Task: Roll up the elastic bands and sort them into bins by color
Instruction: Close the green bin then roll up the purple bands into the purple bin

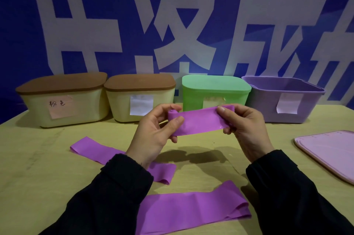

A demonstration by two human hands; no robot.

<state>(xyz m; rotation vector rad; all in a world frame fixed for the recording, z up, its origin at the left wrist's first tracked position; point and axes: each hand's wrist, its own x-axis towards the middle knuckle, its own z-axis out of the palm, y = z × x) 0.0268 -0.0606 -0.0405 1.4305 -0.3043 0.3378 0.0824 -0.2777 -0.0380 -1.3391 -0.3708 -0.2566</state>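
Here I hold a purple elastic band (199, 122) stretched in the air between my hands, above the surface (38, 158). My left hand (155, 135) has its fingers pinched on the rolled end and my right hand (243, 125) grips the flat end. Two more purple bands (193, 210) lie flat below, and the open purple bin (287, 100) stands behind my right hand.

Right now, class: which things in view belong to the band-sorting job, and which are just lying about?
Belong:
held purple band, gripped by left hand and right hand
two flat purple bands
open purple bin

Lying about:
two brown-lidded bins
green bin
pink lid
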